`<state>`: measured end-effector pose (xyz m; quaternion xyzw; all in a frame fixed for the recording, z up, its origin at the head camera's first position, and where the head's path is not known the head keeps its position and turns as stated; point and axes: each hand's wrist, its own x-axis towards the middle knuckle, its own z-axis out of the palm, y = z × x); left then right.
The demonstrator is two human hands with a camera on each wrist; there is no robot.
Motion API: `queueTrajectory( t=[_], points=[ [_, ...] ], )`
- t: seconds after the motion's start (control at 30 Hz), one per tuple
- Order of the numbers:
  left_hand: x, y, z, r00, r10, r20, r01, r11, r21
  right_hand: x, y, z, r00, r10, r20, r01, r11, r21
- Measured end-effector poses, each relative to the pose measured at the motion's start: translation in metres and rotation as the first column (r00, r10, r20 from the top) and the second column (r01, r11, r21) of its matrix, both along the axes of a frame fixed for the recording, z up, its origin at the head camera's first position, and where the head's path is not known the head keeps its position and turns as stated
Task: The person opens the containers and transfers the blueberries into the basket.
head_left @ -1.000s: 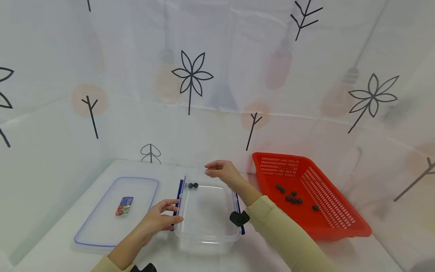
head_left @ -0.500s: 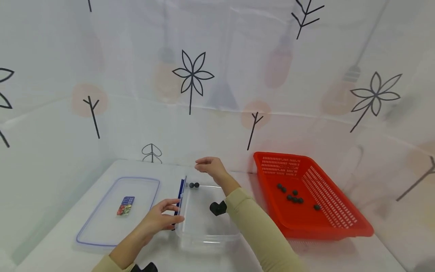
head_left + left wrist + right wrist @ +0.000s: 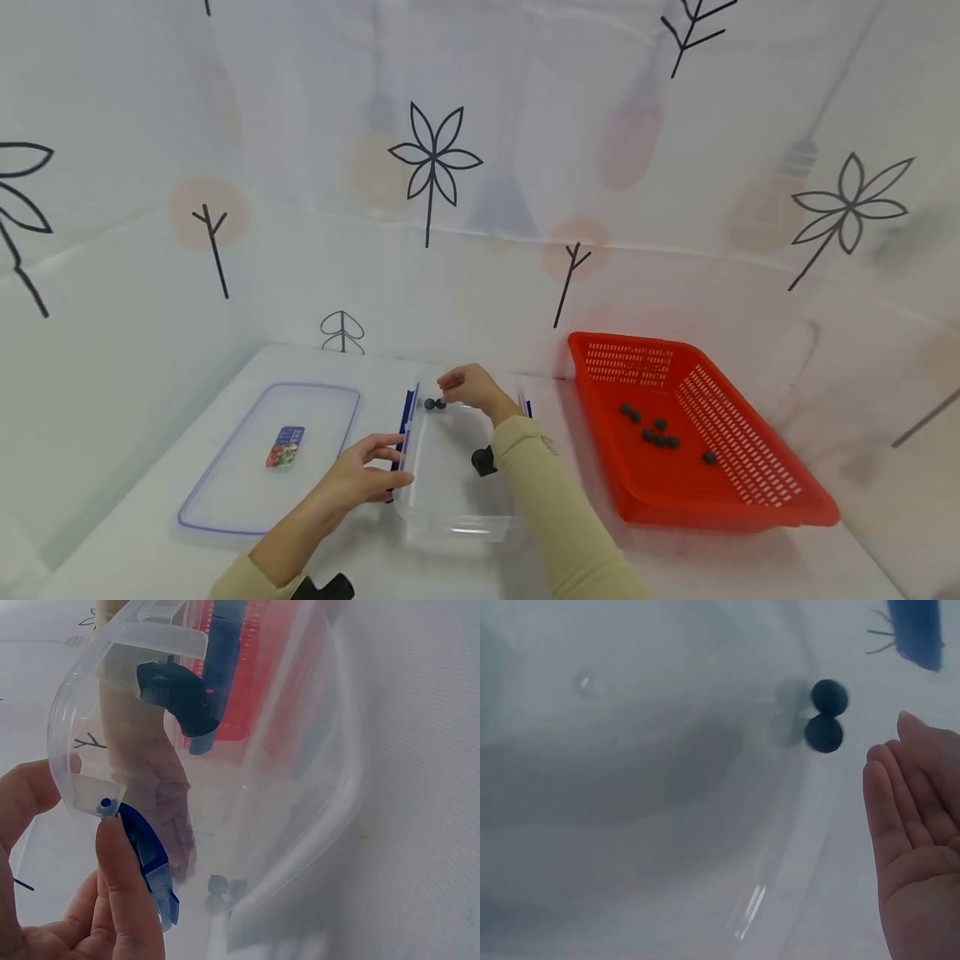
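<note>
My left hand (image 3: 367, 473) grips the left side of a clear plastic box (image 3: 457, 527). In the left wrist view its thumb lies at the hinge of a blue latch (image 3: 154, 866), with the index finger across the rim. Over the box's far left end hovers my right hand (image 3: 471, 388), fingers drawn together and angled down. Two small dark balls (image 3: 826, 716) sit side by side at that end, close to the right fingertips. From the right wrist view, the right palm shows, and I cannot tell whether a ball is between the fingertips.
To the right stands a red perforated basket (image 3: 637, 500) with several dark balls (image 3: 660, 440) inside. A clear lid with a blue seal (image 3: 225, 500) and a colourful label (image 3: 285, 447) lies flat at the left. Behind the table hangs a patterned white cloth (image 3: 480, 283).
My right hand has moved left over the box, then come down toward the two balls at its far left end. The left hand keeps its grip. The view has shifted slightly.
</note>
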<state>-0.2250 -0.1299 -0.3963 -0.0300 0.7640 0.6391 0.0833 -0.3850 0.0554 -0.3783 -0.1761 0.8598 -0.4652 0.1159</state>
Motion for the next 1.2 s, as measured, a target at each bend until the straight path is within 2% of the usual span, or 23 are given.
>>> queueTrajectory(
  t=[0.17, 0.4, 0.7, 0.93, 1.2],
  points=[
    [0.001, -0.001, 0.001, 1.000, -0.005, -0.007, 0.005, 1.000, 0.011, -0.002, -0.002, -0.010, 0.999, 0.045, -0.007, -0.044, 0.993, 0.110],
    [0.005, -0.003, 0.003, 1.000, 0.015, 0.004, -0.015, 1.000, -0.001, 0.004, -0.007, -0.008, 0.998, 0.062, -0.022, -0.054, 0.966, 0.253],
    [0.005, -0.007, 0.000, 0.999, 0.036, 0.021, -0.035, 0.999, -0.013, 0.005, -0.015, -0.014, 0.981, 0.190, 0.026, -0.191, 0.950, 0.245],
    [0.004, -0.003, 0.001, 0.999, 0.037, 0.026, -0.037, 0.999, -0.022, 0.006, -0.013, -0.016, 0.981, 0.187, 0.053, -0.194, 0.933, 0.304],
    [0.003, 0.000, 0.003, 1.000, 0.010, 0.011, -0.010, 1.000, -0.004, 0.006, -0.012, -0.019, 0.979, 0.201, 0.044, -0.202, 0.900, 0.385]
  ],
)
